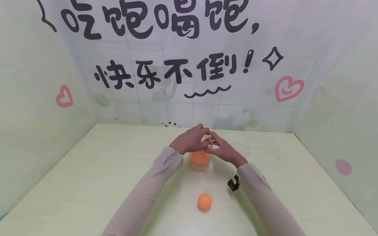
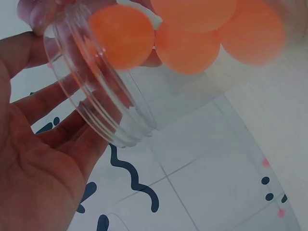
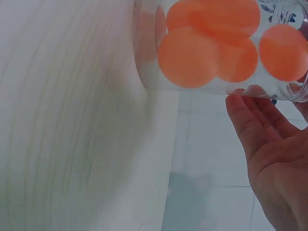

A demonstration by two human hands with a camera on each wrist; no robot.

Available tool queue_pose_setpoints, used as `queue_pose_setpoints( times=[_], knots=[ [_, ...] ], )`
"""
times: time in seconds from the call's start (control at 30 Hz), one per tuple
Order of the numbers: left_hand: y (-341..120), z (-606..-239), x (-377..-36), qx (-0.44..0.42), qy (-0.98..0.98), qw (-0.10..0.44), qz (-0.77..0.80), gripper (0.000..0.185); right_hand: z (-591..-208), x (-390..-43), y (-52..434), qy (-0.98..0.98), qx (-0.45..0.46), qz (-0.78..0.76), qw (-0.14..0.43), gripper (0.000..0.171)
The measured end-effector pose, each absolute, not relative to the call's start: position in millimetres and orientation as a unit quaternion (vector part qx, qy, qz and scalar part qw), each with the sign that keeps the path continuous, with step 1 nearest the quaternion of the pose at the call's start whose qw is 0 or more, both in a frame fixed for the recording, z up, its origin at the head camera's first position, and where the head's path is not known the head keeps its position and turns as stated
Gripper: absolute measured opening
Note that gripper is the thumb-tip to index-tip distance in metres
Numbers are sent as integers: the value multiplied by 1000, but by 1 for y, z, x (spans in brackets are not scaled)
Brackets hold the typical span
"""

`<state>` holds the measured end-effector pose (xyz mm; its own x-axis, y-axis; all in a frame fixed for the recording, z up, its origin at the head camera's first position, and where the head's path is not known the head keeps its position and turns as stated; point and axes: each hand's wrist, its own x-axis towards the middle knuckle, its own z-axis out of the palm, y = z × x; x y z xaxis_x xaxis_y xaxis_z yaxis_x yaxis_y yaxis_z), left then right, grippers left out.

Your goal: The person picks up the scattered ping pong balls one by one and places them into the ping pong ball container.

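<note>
A clear jar (image 1: 198, 168) with a threaded mouth holds several orange balls (image 3: 187, 57); both hands are at its mouth. My left hand (image 1: 192, 139) bends over the rim from the left. In the left wrist view its fingers (image 2: 45, 103) pass behind the clear mouth, and one orange ball (image 2: 126, 37) sits in the neck. From the right, my right hand (image 1: 222, 150) curves its thumb and fingers around the mouth. The right wrist view has its fingertips (image 3: 236, 102) against the jar's side. Another orange ball (image 1: 204, 202) rests on the table nearer me.
The pale wooden table (image 1: 88, 183) is bounded by a printed back curtain (image 1: 189, 111) and light side walls. A faint clear ring (image 1: 249, 151) lies right of the jar. A small black device (image 1: 233, 183) is on the underside of the right forearm.
</note>
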<state>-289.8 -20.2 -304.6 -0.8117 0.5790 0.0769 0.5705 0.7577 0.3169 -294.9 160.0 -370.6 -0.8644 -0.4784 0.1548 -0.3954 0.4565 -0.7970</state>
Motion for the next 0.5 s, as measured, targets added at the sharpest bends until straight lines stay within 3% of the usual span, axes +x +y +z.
queue_pose_setpoints(
  times=[0.5],
  knots=[
    [-20,-303,-288,302,939,18,164,28,-375,-301,161,858,-257,-443,43,65]
  ],
)
